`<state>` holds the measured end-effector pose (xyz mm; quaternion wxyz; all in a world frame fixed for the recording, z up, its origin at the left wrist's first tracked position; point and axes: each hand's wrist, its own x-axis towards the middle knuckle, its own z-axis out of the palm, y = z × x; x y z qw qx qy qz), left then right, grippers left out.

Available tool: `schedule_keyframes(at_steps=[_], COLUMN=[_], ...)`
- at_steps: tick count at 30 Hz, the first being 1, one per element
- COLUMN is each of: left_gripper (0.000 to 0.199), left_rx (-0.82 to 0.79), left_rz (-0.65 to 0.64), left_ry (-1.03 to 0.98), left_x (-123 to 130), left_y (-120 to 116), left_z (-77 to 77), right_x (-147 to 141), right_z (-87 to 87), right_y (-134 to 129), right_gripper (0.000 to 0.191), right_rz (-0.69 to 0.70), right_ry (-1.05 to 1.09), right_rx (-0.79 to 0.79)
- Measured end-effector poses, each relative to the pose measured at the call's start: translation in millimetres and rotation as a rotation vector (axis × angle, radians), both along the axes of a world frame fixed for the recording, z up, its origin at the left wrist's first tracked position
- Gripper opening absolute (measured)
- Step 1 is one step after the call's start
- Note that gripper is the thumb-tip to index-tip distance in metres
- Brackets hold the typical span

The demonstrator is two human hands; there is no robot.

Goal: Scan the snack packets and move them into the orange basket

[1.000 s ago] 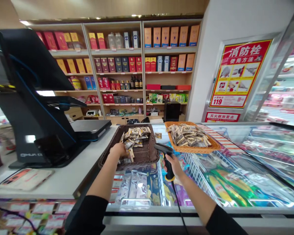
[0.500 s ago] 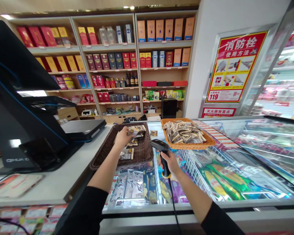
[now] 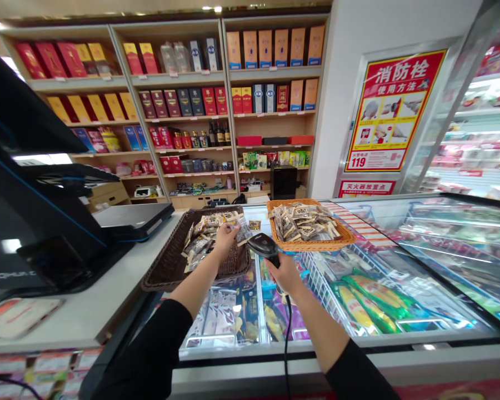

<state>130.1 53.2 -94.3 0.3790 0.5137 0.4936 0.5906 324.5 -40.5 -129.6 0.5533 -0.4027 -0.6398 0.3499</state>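
Observation:
My left hand [image 3: 225, 241] is closed on a small snack packet [image 3: 243, 226], held over the right side of the dark brown wicker basket [image 3: 166, 266]. Several similar packets [image 3: 200, 240] lie heaped in that basket. In my right hand [image 3: 286, 273] is a black handheld barcode scanner [image 3: 265, 248], its head pointing left toward the held packet. A cable [image 3: 288, 344] hangs from its handle. One loose packet [image 3: 254, 225] rests on the glass between the two baskets. The orange wicker basket [image 3: 337, 241], heaped with packets [image 3: 302, 219], stands to the right.
Both baskets rest on the glass-topped freezer [image 3: 400, 350], with bagged frozen goods visible below. At left, a counter [image 3: 81, 319] carries a dark checkout terminal [image 3: 33, 222] and a flat scale [image 3: 133, 218]. Shelves of boxes [image 3: 183, 103] line the back wall.
My left hand has moved right from inside the brown basket, bringing a packet near the scanner. More packets now show in that basket. The scanner's head has turned somewhat, and the view has shifted slightly.

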Motion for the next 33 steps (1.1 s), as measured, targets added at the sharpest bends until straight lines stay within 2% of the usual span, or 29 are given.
schedule_keyframes(at_steps=[10, 16, 22, 30, 33], left_gripper=[0.026, 0.024, 0.023, 0.027, 0.03], left_rx=[0.153, 0.137, 0.145, 0.124, 0.111], left_rz=[0.051, 0.076, 0.093, 0.097, 0.068], left_ry=[0.015, 0.055, 0.108, 0.054, 0.02], left_x=[0.5, -0.3, -1.7, -2.9, -4.2], left_y=[2.1, 0.7, 1.7, -0.4, -1.1], left_z=[6.2, 7.9, 7.0, 7.7, 7.1], right_x=[-0.4, -0.9, -1.0, -2.1, -0.9], right_z=[-2.5, 4.1, 2.6, 0.1, -1.8], right_y=[0.7, -5.3, -5.7, -3.1, -4.1], right_gripper=[0.024, 0.025, 0.024, 0.027, 0.028], right_rz=[-0.029, 0.008, -0.007, -0.003, -0.007], right_ry=[-0.026, -0.001, -0.04, -0.098, -0.028], right_rx=[0.007, -0.041, -0.026, -0.035, -0.039])
